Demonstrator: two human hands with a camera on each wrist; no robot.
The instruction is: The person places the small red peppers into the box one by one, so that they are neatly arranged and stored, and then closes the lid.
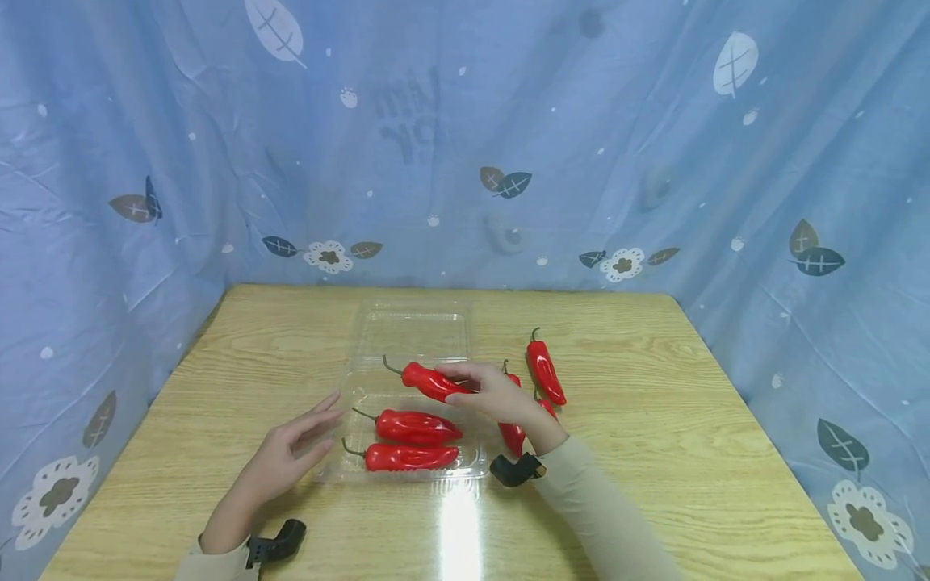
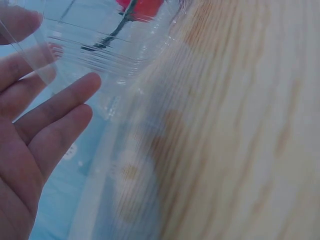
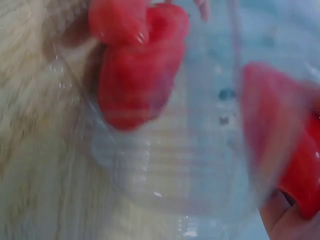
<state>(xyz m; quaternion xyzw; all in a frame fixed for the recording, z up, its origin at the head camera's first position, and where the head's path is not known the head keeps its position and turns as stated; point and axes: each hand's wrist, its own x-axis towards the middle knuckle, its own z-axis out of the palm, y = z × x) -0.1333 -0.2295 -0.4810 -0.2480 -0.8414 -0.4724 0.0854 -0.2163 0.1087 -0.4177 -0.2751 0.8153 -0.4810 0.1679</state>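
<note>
Setting: a wooden table (image 1: 654, 452) enclosed on three sides by blue cloth printed with leaves and flowers (image 1: 182, 161). Head view: a clear plastic clamshell box (image 1: 414, 331) lies open at table centre, lid flat behind the tray; two red peppers (image 1: 410, 442) lie side by side in the tray, stems to the left. The right hand (image 1: 494, 393) pinches a third pepper (image 1: 433, 382) at its tip end, above the tray's rear edge; more loose peppers (image 1: 546, 371) lie on the table just beside the box, right of that hand. The left hand (image 1: 291, 452) hangs at the tray's left edge, fingers straight and relaxed, holding nothing. Left wrist view: straight fingers (image 2: 65, 107) just beside the ribbed tray wall, contact uncertain; a pepper stem shows through the plastic. Right wrist view: blurred; the two packed peppers (image 3: 132, 75) seen through the tray, the held pepper at the right edge. Judgement: step in hand is placing the third pepper; the next move calls for lowering it alongside the two and releasing.
</note>
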